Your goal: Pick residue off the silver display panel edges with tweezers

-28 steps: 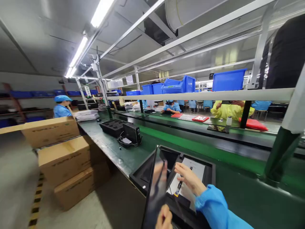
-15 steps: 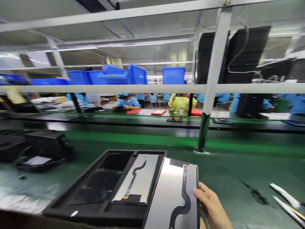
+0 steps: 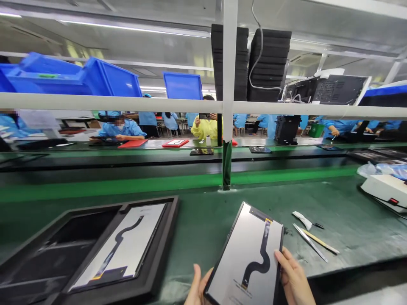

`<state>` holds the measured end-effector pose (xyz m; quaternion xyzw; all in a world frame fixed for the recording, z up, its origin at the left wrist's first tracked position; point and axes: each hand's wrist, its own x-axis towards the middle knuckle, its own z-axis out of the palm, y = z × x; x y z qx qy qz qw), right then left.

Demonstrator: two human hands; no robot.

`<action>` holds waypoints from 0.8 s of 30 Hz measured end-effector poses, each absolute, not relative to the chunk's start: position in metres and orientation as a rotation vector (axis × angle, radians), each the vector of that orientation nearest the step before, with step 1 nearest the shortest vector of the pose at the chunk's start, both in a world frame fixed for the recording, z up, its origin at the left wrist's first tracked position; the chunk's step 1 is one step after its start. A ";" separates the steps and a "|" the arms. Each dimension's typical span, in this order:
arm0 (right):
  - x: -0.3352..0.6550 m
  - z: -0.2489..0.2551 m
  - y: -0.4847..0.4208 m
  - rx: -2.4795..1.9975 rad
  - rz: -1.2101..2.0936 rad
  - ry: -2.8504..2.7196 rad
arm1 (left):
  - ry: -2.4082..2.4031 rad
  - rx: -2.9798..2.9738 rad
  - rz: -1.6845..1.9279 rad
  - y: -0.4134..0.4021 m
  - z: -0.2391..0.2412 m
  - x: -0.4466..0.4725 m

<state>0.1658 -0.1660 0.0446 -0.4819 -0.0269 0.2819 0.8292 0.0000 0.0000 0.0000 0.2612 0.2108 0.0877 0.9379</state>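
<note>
Tilted above the green bench, an LCD screen [image 3: 243, 258] shows its silver back, with a black wavy flex cable [image 3: 262, 258] taped along it. My right hand [image 3: 294, 275] grips its right edge, thumb on the back face and fingers behind. At the lower left edge is my left hand [image 3: 199, 290], its thumb raised off the panel and its other fingers partly hidden against the edge. To the left, a black foam tray [image 3: 170, 237] holds a second LCD screen [image 3: 127, 241] with a similar cable in its right compartment. Its left compartment looks dark.
Tweezers [image 3: 310, 243], a yellow stick [image 3: 321, 242] and a white wrapped piece [image 3: 302, 220] lie on the bench at right. A white box [image 3: 384, 192] stands farther right. A shelf post [image 3: 227, 165] rises ahead, with blue bins [image 3: 182, 86] above. Co-workers sit beyond.
The view has turned to the right. My left hand has come into view at the screen's left edge. The screen, still in my right hand, is now apart from the tray.
</note>
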 end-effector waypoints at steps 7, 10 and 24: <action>0.185 0.047 -0.185 -1.036 0.729 -0.063 | 0.390 0.842 0.247 -0.012 0.048 0.021; 0.186 0.056 -0.188 -1.053 0.771 -0.107 | 0.412 0.944 0.214 -0.007 0.071 0.034; 0.177 0.052 -0.187 -1.061 0.728 -0.212 | 0.376 1.063 0.240 -0.012 0.066 0.046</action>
